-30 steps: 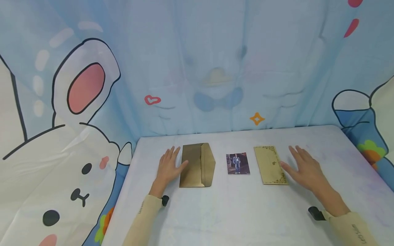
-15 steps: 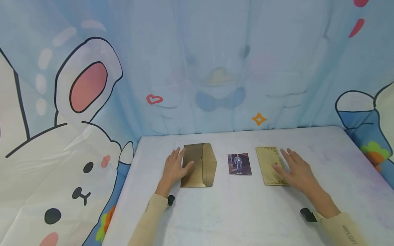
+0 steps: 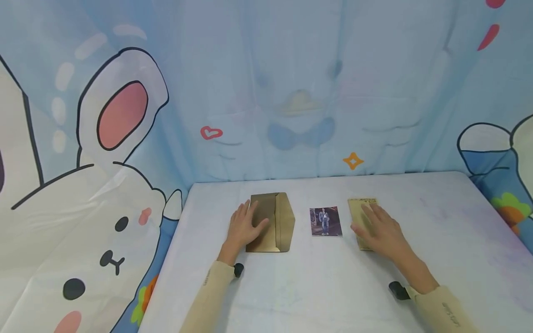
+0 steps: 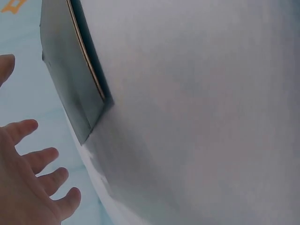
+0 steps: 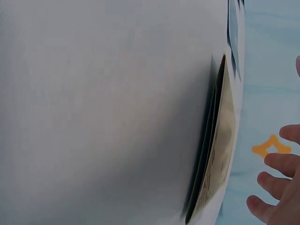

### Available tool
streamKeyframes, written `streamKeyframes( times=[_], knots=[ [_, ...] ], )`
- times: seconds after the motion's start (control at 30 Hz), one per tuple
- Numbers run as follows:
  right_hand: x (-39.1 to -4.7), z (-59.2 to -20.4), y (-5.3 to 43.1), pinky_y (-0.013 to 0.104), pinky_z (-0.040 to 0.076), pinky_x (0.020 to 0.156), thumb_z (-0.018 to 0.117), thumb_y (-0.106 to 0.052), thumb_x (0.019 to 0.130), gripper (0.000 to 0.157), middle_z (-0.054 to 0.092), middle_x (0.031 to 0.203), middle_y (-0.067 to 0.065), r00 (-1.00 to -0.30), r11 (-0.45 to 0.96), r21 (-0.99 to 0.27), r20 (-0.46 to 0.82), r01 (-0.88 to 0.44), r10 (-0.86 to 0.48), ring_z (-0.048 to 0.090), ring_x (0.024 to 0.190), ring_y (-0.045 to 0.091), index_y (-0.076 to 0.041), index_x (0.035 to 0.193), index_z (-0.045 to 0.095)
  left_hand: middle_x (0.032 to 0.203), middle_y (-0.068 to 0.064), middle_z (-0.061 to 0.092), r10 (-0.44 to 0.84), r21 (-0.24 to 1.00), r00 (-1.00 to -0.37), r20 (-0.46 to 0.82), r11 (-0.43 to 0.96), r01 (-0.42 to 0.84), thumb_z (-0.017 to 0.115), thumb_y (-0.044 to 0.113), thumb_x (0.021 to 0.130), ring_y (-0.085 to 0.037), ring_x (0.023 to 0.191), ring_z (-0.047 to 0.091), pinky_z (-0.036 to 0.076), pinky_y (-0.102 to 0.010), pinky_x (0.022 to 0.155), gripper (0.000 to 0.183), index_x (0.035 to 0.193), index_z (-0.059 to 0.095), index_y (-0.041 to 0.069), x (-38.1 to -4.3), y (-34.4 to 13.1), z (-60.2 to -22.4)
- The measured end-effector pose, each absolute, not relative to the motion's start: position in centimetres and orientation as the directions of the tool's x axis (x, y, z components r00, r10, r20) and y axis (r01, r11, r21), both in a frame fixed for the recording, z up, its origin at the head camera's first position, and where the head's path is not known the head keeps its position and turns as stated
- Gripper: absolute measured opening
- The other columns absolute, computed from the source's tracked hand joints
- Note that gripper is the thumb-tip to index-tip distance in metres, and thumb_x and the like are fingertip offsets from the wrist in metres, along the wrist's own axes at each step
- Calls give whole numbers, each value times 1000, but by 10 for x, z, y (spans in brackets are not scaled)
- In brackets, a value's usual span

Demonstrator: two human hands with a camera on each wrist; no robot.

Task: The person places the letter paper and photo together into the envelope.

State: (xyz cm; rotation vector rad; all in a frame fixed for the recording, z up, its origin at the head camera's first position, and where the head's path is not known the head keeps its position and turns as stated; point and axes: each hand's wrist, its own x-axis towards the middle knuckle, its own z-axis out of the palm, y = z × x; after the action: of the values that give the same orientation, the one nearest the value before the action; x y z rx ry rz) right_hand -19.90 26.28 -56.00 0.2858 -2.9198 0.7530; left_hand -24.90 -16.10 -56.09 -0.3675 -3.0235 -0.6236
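Head view, and we start left: the left hand (image 3: 243,229), fingers spread, gripping nothing, hangs over the envelope's (image 3: 278,224) left side!

And that envelope lies toward the table's (image 3: 291,291) far left corner, flap pointing right. Any reason?

My guess: facing that way, the flap keeps out from under the hand.

Rightward now, the photo (image 3: 326,221), picture up, nearer the far edge!

Touching neither neighbour; I'd say it's spaced so each piece can be seen and reached alone.

Then the card (image 3: 358,215), well short of the far right corner, partly hidden beneath the right hand (image 3: 383,233)!

Fingers straight and parted there too, nothing held. Both wrist views show air below the fingers, so the tabletop alone seems to bear all three pieces.
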Motion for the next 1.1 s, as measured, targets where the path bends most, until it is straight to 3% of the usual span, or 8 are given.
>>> streamKeyframes(
  times=[0.63, 1.1],
  knots=[
    [-203, -570, 181, 69, 25, 113, 65, -52, 93, 80, 34, 158, 29, -946, 856, -407, 180, -320, -268, 28, 146, 52, -3, 151, 42, 165, -19, 25, 262, 349, -962, 75, 897, 271, 49, 60, 99, -43, 151, 25, 27, -59, 119, 75, 158, 33, 17, -248, -142, -564],
    [-208, -570, 113, 71, 26, 113, 61, -52, 95, 74, 37, 158, 24, -905, 818, -388, 151, -424, -397, 30, 148, 46, -7, 151, 45, 163, -17, 30, 292, 304, -954, 72, 904, 300, 54, 54, 99, -42, 150, 28, 29, -57, 119, 70, 155, 37, 16, -247, -129, -566]
  ],
)
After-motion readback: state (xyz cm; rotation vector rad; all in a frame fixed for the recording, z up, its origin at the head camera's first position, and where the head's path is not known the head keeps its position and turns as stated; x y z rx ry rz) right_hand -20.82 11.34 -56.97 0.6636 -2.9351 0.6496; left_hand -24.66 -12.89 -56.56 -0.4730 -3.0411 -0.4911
